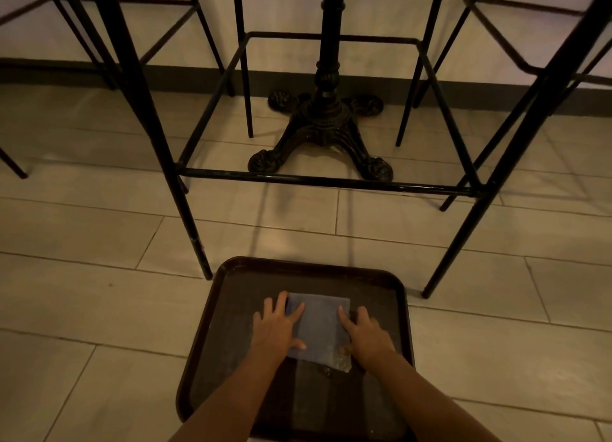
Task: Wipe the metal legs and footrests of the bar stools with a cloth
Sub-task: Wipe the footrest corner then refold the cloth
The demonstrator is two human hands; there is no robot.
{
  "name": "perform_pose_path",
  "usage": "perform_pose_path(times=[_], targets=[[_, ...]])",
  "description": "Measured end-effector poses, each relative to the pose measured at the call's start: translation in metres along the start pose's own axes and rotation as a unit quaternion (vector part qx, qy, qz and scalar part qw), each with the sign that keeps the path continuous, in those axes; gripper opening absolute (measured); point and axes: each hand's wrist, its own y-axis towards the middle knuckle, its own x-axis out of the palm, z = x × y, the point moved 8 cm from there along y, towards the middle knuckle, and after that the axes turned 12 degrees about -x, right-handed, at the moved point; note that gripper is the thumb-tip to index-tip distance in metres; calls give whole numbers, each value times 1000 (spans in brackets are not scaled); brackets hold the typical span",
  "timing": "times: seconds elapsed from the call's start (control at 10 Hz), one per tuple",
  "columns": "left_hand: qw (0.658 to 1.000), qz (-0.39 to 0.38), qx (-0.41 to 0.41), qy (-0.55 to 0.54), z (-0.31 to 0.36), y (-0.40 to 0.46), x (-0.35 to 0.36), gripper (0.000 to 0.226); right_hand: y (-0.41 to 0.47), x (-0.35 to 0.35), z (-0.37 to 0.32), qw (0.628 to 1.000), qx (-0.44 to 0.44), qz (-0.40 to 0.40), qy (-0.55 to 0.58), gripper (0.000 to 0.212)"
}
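cloth [319, 329] folded flat, lying on dark tray [231, 352] on the tiled floor [82, 296] at 6 o'clock | left hand [276, 327] fingers spread, pressing cloth's left edge | right hand [366, 335] fingers straight, pressing its right edge | bar stool [185, 206] legs and footrest [324, 180] at 12 o'clock | ornate table base [326, 133] beyond the footrest

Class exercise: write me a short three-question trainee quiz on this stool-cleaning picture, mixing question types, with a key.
1. True or false: the cloth is draped over the footrest.
2. The cloth lies on: A) floor tiles B) the tray C) the table base.
3. Fill in: the left hand and right hand rest ____ on the cloth.

Key: 1 false; 2 B; 3 flat.
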Motion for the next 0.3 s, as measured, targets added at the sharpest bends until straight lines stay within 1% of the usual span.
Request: perform_pose_path(times=[0.1,0.2,0.3], targets=[[1000,-20,-1,10,-2,-3,-1,79,-4,-5,0,1000,6,-11,1,76],[999,-53,5,-1,-5,-6,-1,77,-9,-19,-4,1000,-5,21,-11,74],[997,-61,26,-28,1,-16,-13,71,-18,-42,-15,997,-24,68,-6,71]])
